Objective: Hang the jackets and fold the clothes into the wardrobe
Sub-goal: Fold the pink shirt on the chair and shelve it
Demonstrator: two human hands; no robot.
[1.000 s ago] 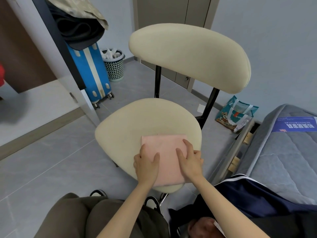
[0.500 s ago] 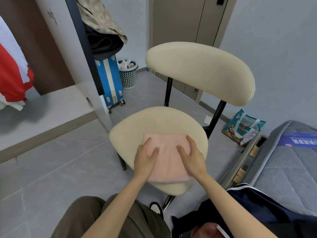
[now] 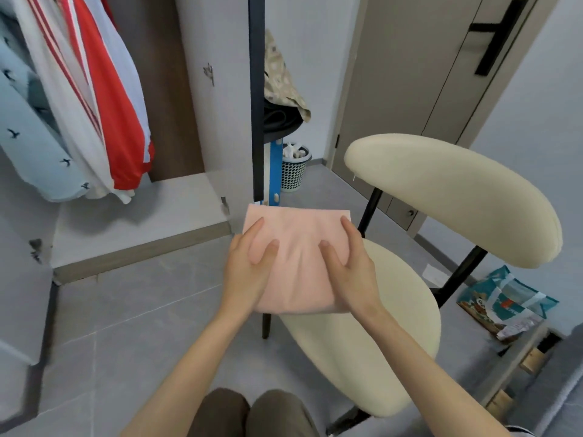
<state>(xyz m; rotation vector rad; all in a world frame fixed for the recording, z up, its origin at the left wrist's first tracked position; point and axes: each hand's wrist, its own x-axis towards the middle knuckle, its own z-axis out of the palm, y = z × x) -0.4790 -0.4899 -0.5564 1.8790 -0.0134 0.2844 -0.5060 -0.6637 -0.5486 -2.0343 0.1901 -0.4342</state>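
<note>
My left hand (image 3: 249, 272) and right hand (image 3: 351, 275) hold the folded pale-pink cloth (image 3: 299, 272) between them, one at each side. Each thumb presses down on the top face and each forefinger lies along the outer edge. The other fingers are hidden below, where I judge they bear the weight. So both hands are partly closed in a flat pinch on the cloth, with nothing else in them. I hold it this way to keep the fold square: support from under and pressure from above keep the layers from sliding or sagging open.

The cloth hangs in the air, level, over the left edge of the cream padded chair seat (image 3: 378, 329) and the grey tiled floor (image 3: 126, 326) beside it. It seems to touch neither. Ahead and to the left stands the open wardrobe (image 3: 170, 89), with its pale base board (image 3: 135, 222) bare along the front edge. That is probably where this piece should lie, so I would carry it there flat.

A red-and-white striped jacket (image 3: 104, 115) and a light blue bird-print jacket (image 3: 28, 143) already hang inside. Past the dark door edge (image 3: 256, 105) is a mesh waste basket (image 3: 295, 171).
</note>
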